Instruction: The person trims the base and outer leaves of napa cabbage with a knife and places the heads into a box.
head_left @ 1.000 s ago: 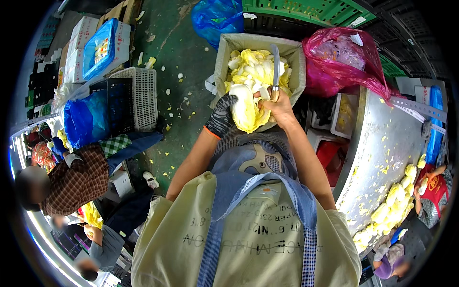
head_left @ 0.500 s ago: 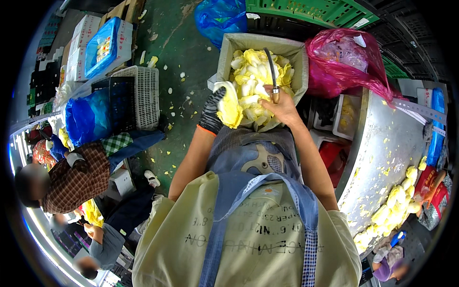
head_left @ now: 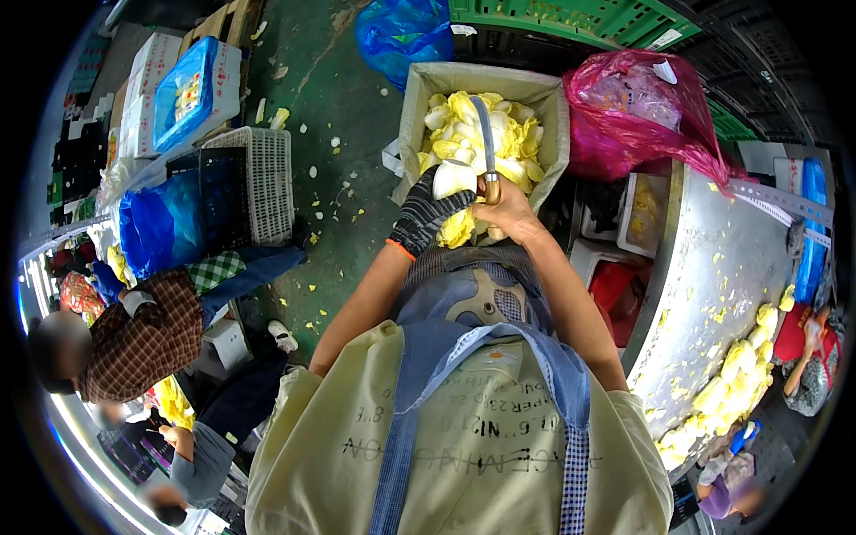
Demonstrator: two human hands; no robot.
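Observation:
My left hand (head_left: pixel 416 217), in a dark striped glove with an orange cuff, grips a small napa cabbage (head_left: pixel 455 181). Its white base points up and away, and yellow leaves hang below. My bare right hand (head_left: pixel 506 212) is wrapped round the handle of a curved knife (head_left: pixel 487 132). The blade points away from me, just right of the cabbage; whether it touches cannot be told. Both hands are close together over the near edge of a lined bin (head_left: pixel 558 134), which holds loose yellow and white cabbage leaves (head_left: pixel 520 135).
To the right, a metal table (head_left: pixel 691 259) bears a row of yellow cabbages (head_left: pixel 736 379). A pink plastic bag (head_left: pixel 615 98) sits beside the bin, a blue bag (head_left: pixel 406 45) behind it. Crates (head_left: pixel 267 183) stand left; scraps litter the green floor (head_left: pixel 334 98). Other people work at both sides.
My left hand has brought the cabbage right and turned its white base up. My right hand has shifted slightly left and nearer me, with the knife now beside the cabbage.

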